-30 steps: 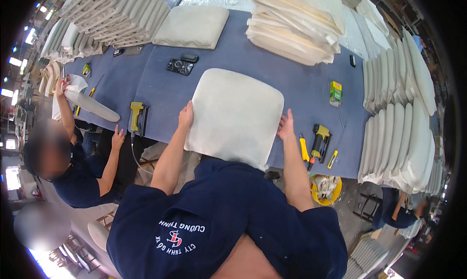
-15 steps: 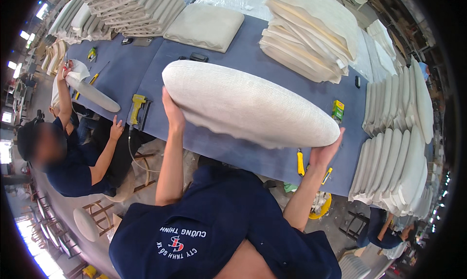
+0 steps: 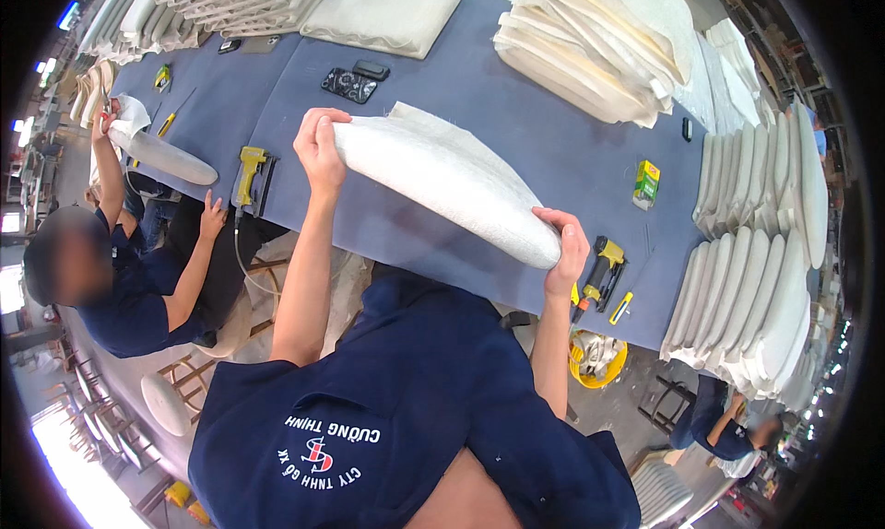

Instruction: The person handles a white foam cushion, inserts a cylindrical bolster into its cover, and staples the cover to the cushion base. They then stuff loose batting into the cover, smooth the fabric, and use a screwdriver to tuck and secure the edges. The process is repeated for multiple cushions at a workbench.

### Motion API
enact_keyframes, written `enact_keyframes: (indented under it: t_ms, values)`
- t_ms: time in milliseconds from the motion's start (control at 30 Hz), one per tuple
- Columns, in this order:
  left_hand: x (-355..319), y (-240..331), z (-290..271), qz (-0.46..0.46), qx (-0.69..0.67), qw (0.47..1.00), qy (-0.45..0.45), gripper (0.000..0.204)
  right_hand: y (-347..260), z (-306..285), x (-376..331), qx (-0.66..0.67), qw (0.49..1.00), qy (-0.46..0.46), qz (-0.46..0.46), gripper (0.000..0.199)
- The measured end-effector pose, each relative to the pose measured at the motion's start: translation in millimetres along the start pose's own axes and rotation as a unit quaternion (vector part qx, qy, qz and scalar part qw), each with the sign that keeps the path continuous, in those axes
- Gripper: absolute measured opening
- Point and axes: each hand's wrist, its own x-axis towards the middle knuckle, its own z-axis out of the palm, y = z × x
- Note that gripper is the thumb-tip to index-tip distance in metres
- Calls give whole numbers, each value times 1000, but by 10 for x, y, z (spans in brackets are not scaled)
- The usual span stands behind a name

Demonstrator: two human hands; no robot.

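A white upholstered seat cushion is held up over the blue table, tilted so that its long edge faces me. Loose fabric sticks up along its far side. My left hand grips its left end, with the fingers curled over the top. At the other end my right hand holds the rounded right tip, fingers on top. Just right of that hand lies a yellow and black staple gun, with a yellow utility knife beside it.
Stacked cushions line the table's right side; fabric covers are piled at the back. Another staple gun lies left on the blue table, phones farther back. A co-worker sits at left handling a cushion.
The cushion has come lower and tipped, now showing its narrow edge and the loose fabric behind. My hands have shifted to grip over its ends. The right staple gun has come into view.
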Motion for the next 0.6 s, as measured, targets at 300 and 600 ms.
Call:
enact_keyframes:
  t_ms: [300,600]
  values:
    - [62,-212,-139,15,19,999,-39,40,125,22,-25,80,996,4,29,73]
    - [885,1154,635,189,53,964,-181,35,-622,789,498,242,970,-32,0,88]
